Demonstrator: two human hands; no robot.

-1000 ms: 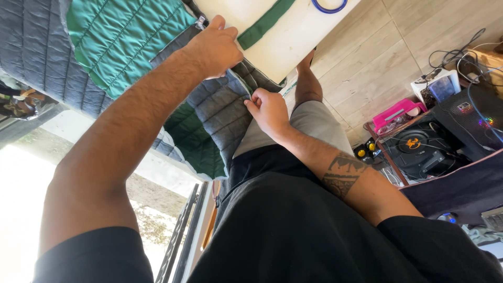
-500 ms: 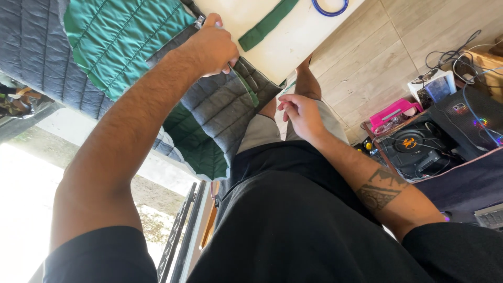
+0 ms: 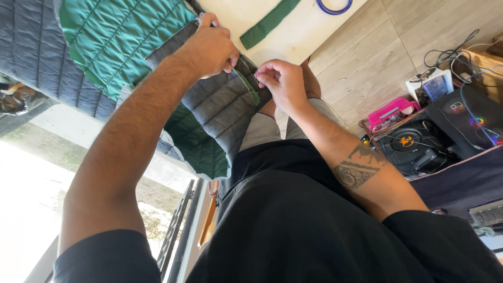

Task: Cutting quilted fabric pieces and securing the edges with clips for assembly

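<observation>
Our right hand (image 3: 283,84) has risen, now pinching the quilted blanket (image 3: 220,110) edge; left hand (image 3: 209,50) grips it at ten o'clock.

A quilted blanket (image 3: 209,115) — dark grey on one face, green on the other — hangs folded over the edge of the white desk (image 3: 293,39). Its green-bound hem runs between both hands, and the lower fold curls back to show the green lining.

quilted blanket (image 3: 112,36): matt stitched cloth | floor (image 3: 387,57): smooth pale wood planks
</observation>
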